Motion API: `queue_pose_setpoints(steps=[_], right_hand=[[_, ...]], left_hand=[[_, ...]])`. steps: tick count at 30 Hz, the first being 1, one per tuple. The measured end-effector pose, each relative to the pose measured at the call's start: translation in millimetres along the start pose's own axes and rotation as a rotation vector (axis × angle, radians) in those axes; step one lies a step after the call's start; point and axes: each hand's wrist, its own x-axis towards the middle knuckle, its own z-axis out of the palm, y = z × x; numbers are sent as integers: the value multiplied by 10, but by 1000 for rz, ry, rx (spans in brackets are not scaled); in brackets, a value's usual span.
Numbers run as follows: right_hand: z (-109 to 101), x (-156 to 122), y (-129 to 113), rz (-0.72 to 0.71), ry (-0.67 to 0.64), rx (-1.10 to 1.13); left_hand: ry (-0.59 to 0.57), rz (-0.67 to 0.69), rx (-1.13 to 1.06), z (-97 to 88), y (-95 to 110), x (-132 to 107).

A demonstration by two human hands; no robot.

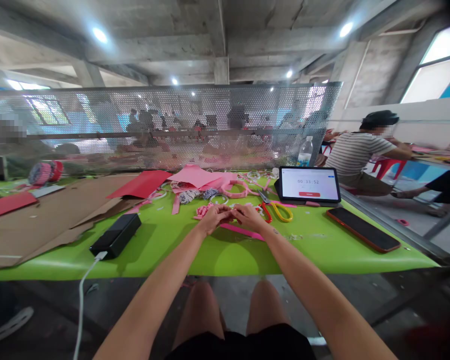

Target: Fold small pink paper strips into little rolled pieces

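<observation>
My left hand (214,219) and my right hand (249,218) meet above the green tabletop, fingertips pinched close together. What sits between them is too small to make out. Just below my hands a bright pink strip (242,231) lies on the table. Small pink loops of ribbon (201,212) are bunched beside my left hand. To the right of my right hand lie scissors with a yellow and a red handle (283,212). Behind the hands are a pink ring-shaped band (235,188) and a grey-and-white bundle of cord (189,196).
A tablet (309,184) showing a timer stands at the back right, a phone (363,229) in front of it. A black power bank (116,235) with a white cable sits left. Cardboard (60,217) and red sheets (140,183) cover the left side. Mesh (195,130) rises behind.
</observation>
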Motion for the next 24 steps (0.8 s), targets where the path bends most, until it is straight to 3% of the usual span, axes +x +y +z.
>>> queue_pose_setpoints(steps=[9, 13, 16, 21, 24], right_hand=[[2, 6, -2, 1, 24, -5], [-12, 9, 1, 22, 47, -33], [-62, 6, 18, 76, 99, -60], [-151, -4, 53, 149, 183, -85], [-158, -3, 60, 151, 187, -93]], left_hand=[[0, 8, 68, 29, 32, -24], [59, 41, 161, 52, 52, -32], [191, 92, 273, -30, 108, -30], [592, 215, 552, -380, 244, -44], [703, 232, 754, -543, 271, -71]])
